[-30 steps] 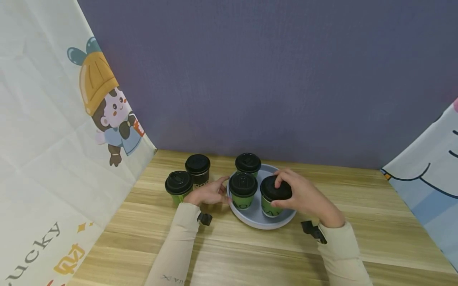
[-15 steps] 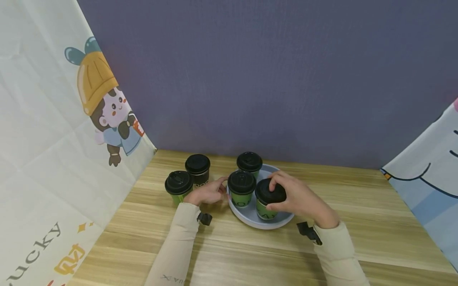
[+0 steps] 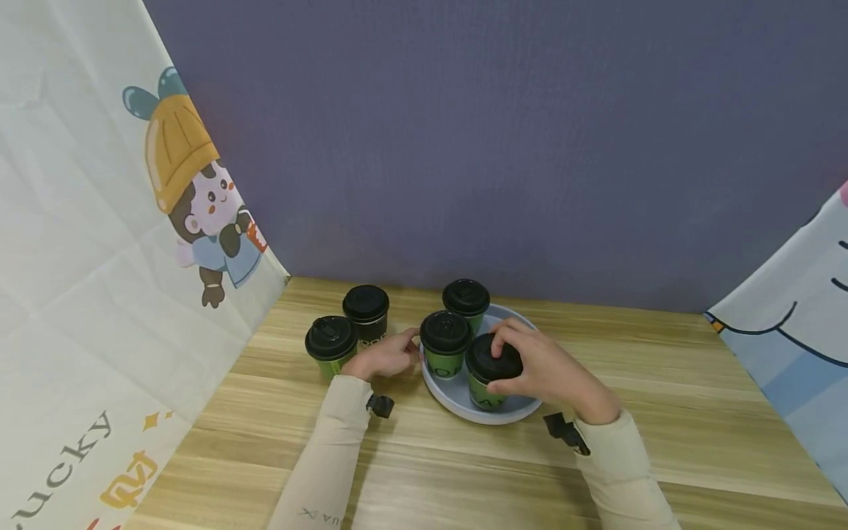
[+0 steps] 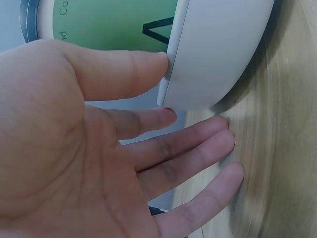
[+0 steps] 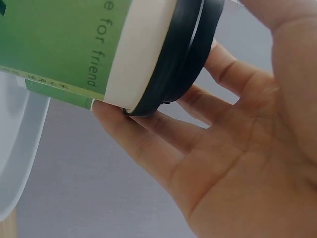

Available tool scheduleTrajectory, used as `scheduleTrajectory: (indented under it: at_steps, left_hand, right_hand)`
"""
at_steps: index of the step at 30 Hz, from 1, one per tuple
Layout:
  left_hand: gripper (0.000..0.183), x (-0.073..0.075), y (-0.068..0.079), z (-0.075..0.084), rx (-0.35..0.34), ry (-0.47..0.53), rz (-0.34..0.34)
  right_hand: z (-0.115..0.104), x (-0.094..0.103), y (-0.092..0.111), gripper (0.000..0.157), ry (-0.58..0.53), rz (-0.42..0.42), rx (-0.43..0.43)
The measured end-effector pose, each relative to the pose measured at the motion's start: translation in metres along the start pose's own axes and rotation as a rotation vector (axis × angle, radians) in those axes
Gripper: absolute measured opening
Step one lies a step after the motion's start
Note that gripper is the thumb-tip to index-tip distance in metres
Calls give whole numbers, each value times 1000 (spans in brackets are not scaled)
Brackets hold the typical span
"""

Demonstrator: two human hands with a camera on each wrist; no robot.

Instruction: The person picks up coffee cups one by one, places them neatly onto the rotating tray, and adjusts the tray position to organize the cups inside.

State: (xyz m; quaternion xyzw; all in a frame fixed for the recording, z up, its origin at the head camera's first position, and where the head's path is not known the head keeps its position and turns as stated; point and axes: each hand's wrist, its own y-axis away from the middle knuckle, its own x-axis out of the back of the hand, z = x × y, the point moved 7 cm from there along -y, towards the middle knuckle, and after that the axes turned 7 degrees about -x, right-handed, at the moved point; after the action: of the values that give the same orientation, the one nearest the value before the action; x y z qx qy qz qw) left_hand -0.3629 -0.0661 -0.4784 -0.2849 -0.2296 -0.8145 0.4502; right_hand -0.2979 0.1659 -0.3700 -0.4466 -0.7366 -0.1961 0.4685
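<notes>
My right hand (image 3: pixel 546 368) grips a green paper coffee cup (image 3: pixel 486 397) around its black lid from above and the side. In the right wrist view the fingers (image 5: pixel 143 139) lie along the lid and upper wall of that cup (image 5: pixel 64 44). The cup stands upright at the front of a round pale tray (image 3: pixel 457 406). Two more lidded green cups, a middle one (image 3: pixel 444 363) and a back one (image 3: pixel 467 297), share the tray. My left hand (image 3: pixel 387 357) is at the tray's left side; in the left wrist view its thumb (image 4: pixel 129 72) touches the rim, other fingers loosely extended.
Left of the tray, a green lidded cup (image 3: pixel 331 340) and a black lidded cup (image 3: pixel 366 309) stand on the wooden table (image 3: pixel 464 471). A dark grey-blue panel (image 3: pixel 497 147) rises behind the table. Printed white cloth (image 3: pixel 73 243) hangs at the left.
My right hand has slid the gripped cup left across the tray, up against the middle cup. The middle cup shifted slightly left and back, the back cup slightly right. My left hand stays put.
</notes>
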Motion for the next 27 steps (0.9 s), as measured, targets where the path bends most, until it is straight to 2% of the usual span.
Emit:
scheduleTrajectory:
  at_steps: [6,14,19,27]
  left_hand:
    - [56,1,-1,0,5,-34,23]
    - [53,2,-1,2,26,-70,51]
    - [50,3,-2,5,13,-80,60]
    - [47,2,-2,4,10,-96,81]
  right_hand:
    - [-3,-3,-1,43,-12,8,-6]
    - [-6,-10,-3,43,5,-22,-12]
    - [-9,-12,-3,43,-1,-31,-25]
    - [-11,-14,-3,45,32,12,5]
